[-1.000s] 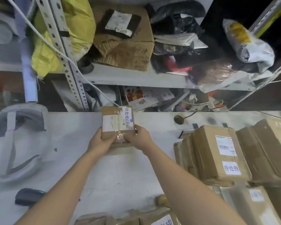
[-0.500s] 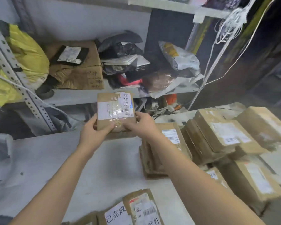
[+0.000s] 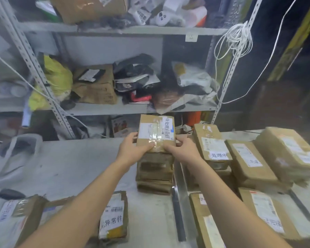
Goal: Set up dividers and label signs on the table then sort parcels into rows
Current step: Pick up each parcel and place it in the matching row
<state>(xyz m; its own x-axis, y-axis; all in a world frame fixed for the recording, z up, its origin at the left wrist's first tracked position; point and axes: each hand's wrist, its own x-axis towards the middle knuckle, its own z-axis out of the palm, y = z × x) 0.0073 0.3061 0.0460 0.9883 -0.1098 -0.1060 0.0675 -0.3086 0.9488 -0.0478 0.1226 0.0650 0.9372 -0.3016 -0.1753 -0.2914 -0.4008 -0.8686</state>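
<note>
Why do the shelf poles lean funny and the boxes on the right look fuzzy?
Head view: wide-angle lens tilts the shelf post; the far-right parcels smear, probably motion blur; the held parcel, gripped by left hand and right hand, is sharper, tape glinting.

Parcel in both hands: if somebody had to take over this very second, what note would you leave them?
Left grip holds the parcel by its left edge. Right grip holds its right edge.
The parcel, labelled 待处理, is at the top of a stack; whether its weight is on it yet is unclear.
Done: stacks stand on the table, with a dark divider strip between this stack and the 处理中 stack to the right.
Left: probably let go, then sort the loose parcels at the near edge, such as the 异常件 parcel.
</note>
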